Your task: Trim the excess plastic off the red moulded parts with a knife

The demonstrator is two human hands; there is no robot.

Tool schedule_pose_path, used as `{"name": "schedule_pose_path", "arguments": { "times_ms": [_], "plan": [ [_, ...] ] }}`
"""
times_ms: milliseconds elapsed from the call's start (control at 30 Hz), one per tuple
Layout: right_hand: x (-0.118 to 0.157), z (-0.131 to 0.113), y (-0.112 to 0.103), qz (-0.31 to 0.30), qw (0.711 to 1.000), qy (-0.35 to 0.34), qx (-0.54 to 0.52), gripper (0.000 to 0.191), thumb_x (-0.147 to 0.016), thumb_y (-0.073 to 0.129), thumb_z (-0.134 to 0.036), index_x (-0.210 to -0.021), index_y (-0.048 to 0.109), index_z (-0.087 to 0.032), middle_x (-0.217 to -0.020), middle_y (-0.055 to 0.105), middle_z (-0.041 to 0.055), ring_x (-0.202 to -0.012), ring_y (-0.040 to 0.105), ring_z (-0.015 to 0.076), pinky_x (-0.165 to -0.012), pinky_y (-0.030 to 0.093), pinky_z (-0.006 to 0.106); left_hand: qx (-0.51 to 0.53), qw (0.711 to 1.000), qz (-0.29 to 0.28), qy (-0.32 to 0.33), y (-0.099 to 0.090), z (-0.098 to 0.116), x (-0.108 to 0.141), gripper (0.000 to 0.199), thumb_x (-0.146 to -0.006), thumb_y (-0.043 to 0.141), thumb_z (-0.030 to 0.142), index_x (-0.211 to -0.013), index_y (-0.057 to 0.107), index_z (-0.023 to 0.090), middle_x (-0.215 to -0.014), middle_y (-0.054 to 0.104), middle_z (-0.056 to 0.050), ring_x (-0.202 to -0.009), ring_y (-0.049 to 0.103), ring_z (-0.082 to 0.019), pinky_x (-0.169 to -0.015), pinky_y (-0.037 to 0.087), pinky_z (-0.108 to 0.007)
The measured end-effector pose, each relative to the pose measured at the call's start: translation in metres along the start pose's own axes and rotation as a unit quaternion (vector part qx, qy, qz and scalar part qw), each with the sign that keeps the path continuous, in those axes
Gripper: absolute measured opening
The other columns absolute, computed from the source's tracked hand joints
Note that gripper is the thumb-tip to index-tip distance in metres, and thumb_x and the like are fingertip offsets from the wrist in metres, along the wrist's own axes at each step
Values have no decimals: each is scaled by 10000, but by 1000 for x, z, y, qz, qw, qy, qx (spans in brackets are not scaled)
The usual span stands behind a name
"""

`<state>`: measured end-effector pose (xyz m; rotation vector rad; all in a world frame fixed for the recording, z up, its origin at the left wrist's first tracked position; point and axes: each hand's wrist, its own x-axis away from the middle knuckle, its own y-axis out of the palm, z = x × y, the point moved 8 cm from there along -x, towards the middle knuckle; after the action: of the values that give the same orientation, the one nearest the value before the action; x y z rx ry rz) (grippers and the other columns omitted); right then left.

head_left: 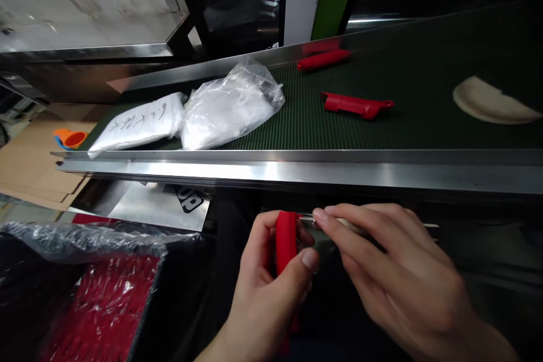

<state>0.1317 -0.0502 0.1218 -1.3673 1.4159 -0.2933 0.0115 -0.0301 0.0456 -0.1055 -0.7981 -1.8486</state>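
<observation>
At six o'clock the left hand (271, 288) pinches a red handle (286, 243) upright between thumb and fingers; the right hand (394, 277) pinches a metal blade (311, 220) against its top. A slip could nick fingertips. The steel rail (297, 172) crowds twelve o'clock; beyond, the green belt (407, 90) carries bags (231, 104).

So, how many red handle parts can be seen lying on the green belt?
2. One red handle lies at the belt's far edge; another red handle lies nearer, mid-belt. The left hand holds a third, off the green belt. The bags may hide more.
</observation>
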Motion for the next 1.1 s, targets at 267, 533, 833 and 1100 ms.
{"name": "schedule_pose_path", "arguments": {
  "times_ms": [267, 533, 833, 1100],
  "plan": [
    [4, 1, 1, -12, 1000, -5, -14, 463, -891, 581, -20, -1343, 575, -122, -1140, 641, 121, -960, 569, 247, -761, 465, 403, -16, 1000, -17, 5, -1, 1, -1, 281, -878, 707, 322, -1027, 495, 214, -789, 536, 18, -508, 425, -36, -440, 354, -113],
    [4, 33, -13, 60, 996, 64, 16, 559, -867, 572, 30, -1363, 567, -230, -1140, 652, 80, -971, 609, 226, -858, 499, 431, 63, 995, -72, 31, 10, 12, 8, 171, -900, 665, 276, -968, 517, 224, -945, 549, -2, -533, 447, -28, -442, 329, -104],
    [5, 5, -3, 36, 991, 33, -121, 483, -850, 536, 72, -1287, 593, -127, -1183, 623, 115, -1058, 580, 231, -851, 521, 409, 81, 991, -111, -9, 12, 2, -3, 168, -928, 589, 320, -1037, 506, 222, -622, 518, 22, -457, 403, -72, -398, 369, -115],
    [3, 1, -4, 45, 992, 12, -121, 435, -854, 551, 78, -1255, 612, -80, -1167, 620, 147, -1014, 566, 230, -801, 516, 409, 104, 984, -144, -21, 16, 0, 1, 160, -931, 565, 324, -1037, 515, 216, -606, 539, 9, -405, 406, -54, -389, 360, -108]
  ]
}}
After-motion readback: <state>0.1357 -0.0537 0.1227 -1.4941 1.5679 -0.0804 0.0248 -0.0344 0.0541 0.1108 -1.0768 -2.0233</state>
